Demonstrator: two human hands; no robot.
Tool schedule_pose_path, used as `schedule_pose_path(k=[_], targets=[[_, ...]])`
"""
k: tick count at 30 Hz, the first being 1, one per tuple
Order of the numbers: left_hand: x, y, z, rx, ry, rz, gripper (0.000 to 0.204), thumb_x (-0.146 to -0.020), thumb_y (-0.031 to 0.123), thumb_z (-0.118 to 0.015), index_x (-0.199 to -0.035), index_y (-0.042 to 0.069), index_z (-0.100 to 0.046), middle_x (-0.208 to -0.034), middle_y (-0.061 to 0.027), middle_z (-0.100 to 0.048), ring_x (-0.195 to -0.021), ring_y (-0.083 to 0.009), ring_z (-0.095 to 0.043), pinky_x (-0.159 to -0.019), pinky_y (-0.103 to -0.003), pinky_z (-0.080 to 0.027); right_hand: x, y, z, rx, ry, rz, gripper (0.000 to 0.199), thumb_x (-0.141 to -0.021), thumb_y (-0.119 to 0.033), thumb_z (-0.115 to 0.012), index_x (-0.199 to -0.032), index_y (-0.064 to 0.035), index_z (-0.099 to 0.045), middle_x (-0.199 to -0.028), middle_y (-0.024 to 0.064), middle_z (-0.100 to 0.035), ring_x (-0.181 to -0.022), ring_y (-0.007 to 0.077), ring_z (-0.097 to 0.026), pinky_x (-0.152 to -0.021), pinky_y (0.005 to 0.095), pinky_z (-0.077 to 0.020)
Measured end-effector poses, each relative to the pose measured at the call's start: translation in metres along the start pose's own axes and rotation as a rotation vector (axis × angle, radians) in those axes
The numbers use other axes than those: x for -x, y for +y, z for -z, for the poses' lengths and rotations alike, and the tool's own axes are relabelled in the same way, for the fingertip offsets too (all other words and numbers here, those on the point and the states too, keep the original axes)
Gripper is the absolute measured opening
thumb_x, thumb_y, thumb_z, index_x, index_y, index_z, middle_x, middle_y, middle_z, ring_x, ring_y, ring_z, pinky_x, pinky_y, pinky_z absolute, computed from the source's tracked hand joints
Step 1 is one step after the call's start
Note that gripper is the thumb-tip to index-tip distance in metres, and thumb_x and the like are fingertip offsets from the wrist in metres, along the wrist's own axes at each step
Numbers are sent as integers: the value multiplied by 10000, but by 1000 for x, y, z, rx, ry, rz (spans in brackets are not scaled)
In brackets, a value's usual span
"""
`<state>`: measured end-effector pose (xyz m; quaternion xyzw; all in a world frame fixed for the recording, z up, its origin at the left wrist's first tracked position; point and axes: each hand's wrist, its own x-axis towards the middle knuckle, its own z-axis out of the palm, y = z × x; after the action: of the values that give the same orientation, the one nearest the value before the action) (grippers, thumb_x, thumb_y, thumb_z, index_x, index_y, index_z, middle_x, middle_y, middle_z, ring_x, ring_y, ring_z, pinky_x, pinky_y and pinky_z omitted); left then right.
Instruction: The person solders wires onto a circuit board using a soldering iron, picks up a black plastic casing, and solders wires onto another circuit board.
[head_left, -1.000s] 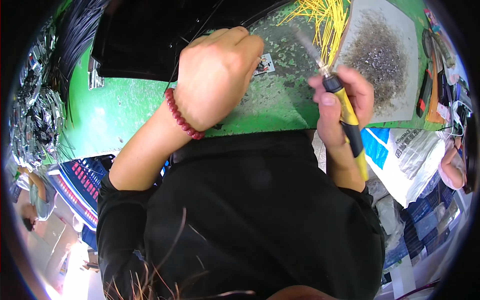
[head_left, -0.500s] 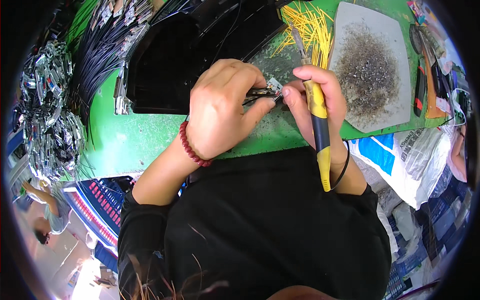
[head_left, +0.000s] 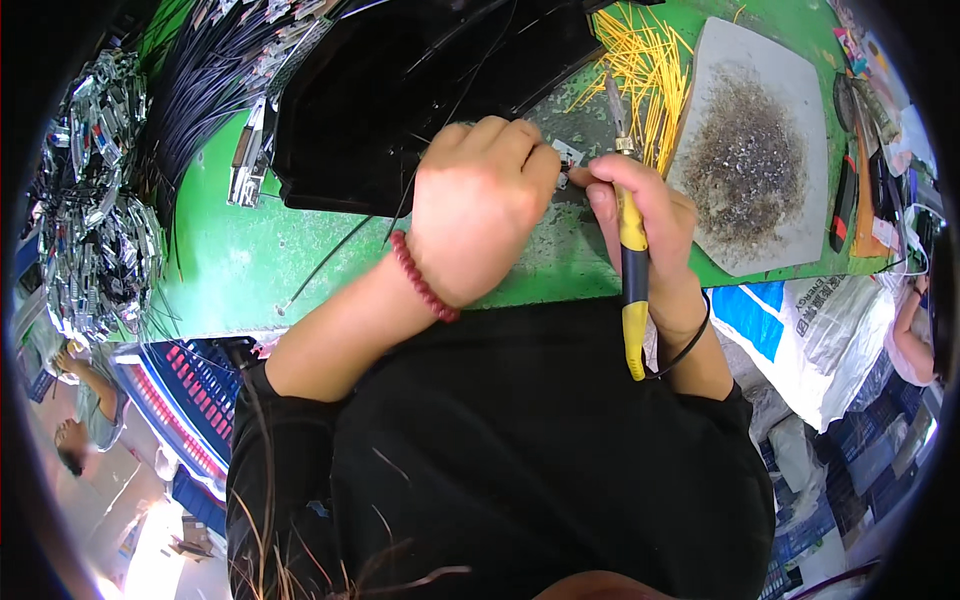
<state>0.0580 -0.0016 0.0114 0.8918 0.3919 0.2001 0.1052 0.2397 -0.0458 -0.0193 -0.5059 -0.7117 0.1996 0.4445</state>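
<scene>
1. The left hand (head_left: 480,210) is curled into a loose fist on the green workbench top (head_left: 240,270), fingertips pressed together on a small pale part (head_left: 568,153) with a thin black wire (head_left: 350,250) running away to the left. The wrist rests on the bench edge, apparently to steady the part. A dark red bead bracelet (head_left: 423,277) circles that wrist.
2. The right hand (head_left: 645,215) is wrapped round a yellow-and-black-handled soldering iron (head_left: 630,270), held like a pen, its metal tip (head_left: 613,105) pointing up and away from the body. The thumb and forefinger also reach left to meet the small part, so both hands pinch it between them; how firmly, I cannot tell.
3. The small part sits just above the bench, between the two sets of fingertips.
4. A heap of thin yellow wires (head_left: 645,65) lies just beyond the iron's tip, within easy reach.
5. A flat grey slab strewn with dark metal crumbs (head_left: 750,150) lies to the right, near the iron hand.
6. A black angular tray (head_left: 420,90) sits behind the left hand, and bundles of dark cables (head_left: 200,90) are piled at the far left.
</scene>
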Motion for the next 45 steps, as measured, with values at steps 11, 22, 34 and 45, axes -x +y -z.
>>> schedule_pose_path(k=[11, 22, 34, 45], targets=[[0, -5, 41, -257, -127, 168, 282, -740, 140, -734, -1008, 86, -664, -1163, -118, -629, -949, -280, -629, -777, -375, -490, 0, 0, -3, 6, 1, -25, 205, -806, -26, -712, -982, -97, -634, -813, 44, -692, -573, 204, -631, -516, 293, -479], [-12, -13, 33, 549, 204, 157, 268, -838, -86, -544, -1046, 13, -680, -965, -97, -679, -786, -148, -632, -687, -254, -502, -1, -2, -4, -21, 13, -29, 188, -828, 14, -688, -989, -56, -624, -842, 90, -701, -688, 215, -694, -591, 278, -525], [11, -7, 42, 456, 50, 54, 262, -664, -83, -732, -906, 10, -701, -962, -103, -650, -738, -198, -627, -606, -274, -515, -3, -3, -5, -22, 21, -29, 216, -799, 42, -688, -968, -74, -622, -801, 69, -684, -621, 218, -663, -550, 284, -499], [8, 1, 31, 444, -26, 46, 158, -733, -40, -719, -877, 24, -699, -782, -98, -633, -681, -232, -635, -574, -292, -507, 7, -9, 13, -530, 191, -46, 392, -854, 59, -652, -1187, -40, -470, -944, 134, -697, -774, 167, -673, -647, 239, -508]])
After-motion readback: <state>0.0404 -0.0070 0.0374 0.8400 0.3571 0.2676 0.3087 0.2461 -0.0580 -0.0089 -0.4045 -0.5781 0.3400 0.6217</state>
